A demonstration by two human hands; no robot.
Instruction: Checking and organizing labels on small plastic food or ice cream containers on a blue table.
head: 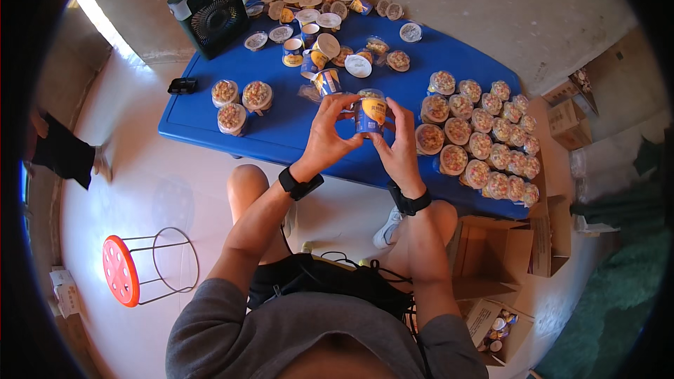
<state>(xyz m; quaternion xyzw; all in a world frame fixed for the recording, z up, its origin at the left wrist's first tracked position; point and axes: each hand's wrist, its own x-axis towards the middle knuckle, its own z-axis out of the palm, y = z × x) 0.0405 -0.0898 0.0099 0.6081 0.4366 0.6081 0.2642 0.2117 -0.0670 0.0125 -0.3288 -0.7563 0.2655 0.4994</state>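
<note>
A blue and yellow printed cup (370, 117) with a clear dome on top is held upright over the near part of the blue table (284, 131). My left hand (327, 131) grips its left side with fingers and thumb, and my right hand (398, 142) grips its right side. Just beyond it, another printed cup (327, 82) leans over, beside a white lid (358, 66). Domed cups with colorful pieces (457, 131) stand in rows to the right of my right hand. Three more domed cups (231, 118) are grouped to the left.
Cups and lids (310, 2) are heaped along the table's back, beside a dark fan (213, 16). A small black object (182, 86) lies at the left edge. Open cardboard boxes (492, 258) stand at lower right. A red-topped stool (120, 271) lies tipped over; a person (63, 152) is at far left.
</note>
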